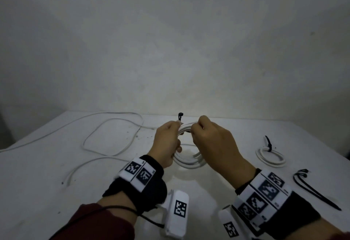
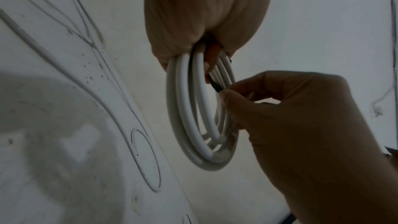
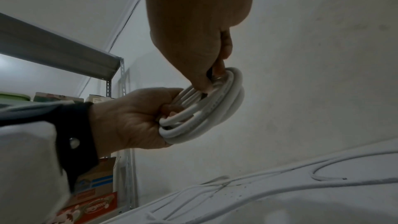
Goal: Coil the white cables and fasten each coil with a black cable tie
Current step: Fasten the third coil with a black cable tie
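Both hands up over the white table (image 1: 56, 164), busy with one coil of white cable.

Loose white cables (image 1: 113, 135) sprawl over the table's left side, and a finished coil (image 1: 270, 156) with a black tie sits at right, spare black ties (image 1: 314, 190) near it. The held coil (image 1: 189, 162) hangs above the table, left hand (image 1: 166, 145) wrapped around its strands, right hand (image 1: 210, 141) pinching the black cable tie (image 1: 180, 116) at the top of the coil.
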